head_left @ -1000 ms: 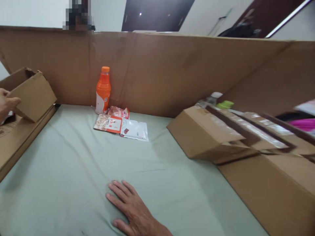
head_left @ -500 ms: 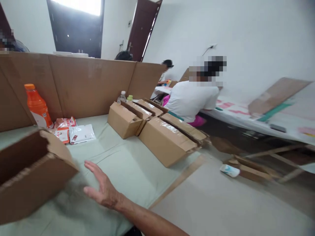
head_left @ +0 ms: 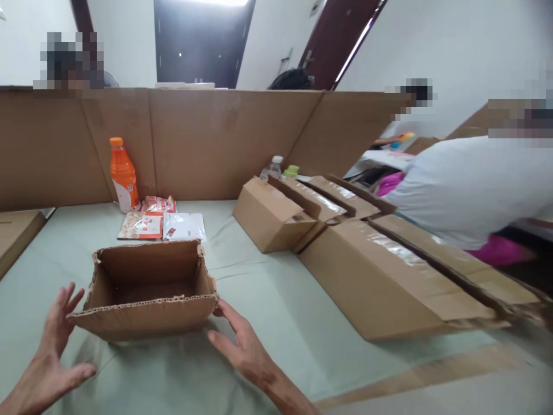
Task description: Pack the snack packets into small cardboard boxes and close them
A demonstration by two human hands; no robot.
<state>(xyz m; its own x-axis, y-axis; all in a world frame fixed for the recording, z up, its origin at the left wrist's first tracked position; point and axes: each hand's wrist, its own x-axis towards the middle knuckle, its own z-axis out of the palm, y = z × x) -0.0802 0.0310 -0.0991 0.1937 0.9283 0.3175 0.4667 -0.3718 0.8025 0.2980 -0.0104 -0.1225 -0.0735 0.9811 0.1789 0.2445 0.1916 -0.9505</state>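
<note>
A small open cardboard box (head_left: 147,314) with torn edges stands upright on the pale green cloth in front of me, nothing visible inside it. My left hand (head_left: 54,360) hovers just off its left side, fingers spread, holding nothing. My right hand (head_left: 242,346) is at the box's right front corner, fingers apart, its fingertips touching or nearly touching the cardboard. Behind the box lie three snack packets (head_left: 161,223) and an orange drink bottle (head_left: 123,175) stands upright against the cardboard wall.
A tall cardboard wall (head_left: 216,144) lines the back. Two larger taped boxes (head_left: 380,276) lie to the right, with two bottle tops (head_left: 280,170) behind them. A person in a white shirt (head_left: 466,184) sits at right. Flat cardboard (head_left: 15,233) lies at left.
The view swung back left. The small box, tilted in the air at the left half a second ago, now stands upright on the cloth, and both my hands are off it at its sides.
</note>
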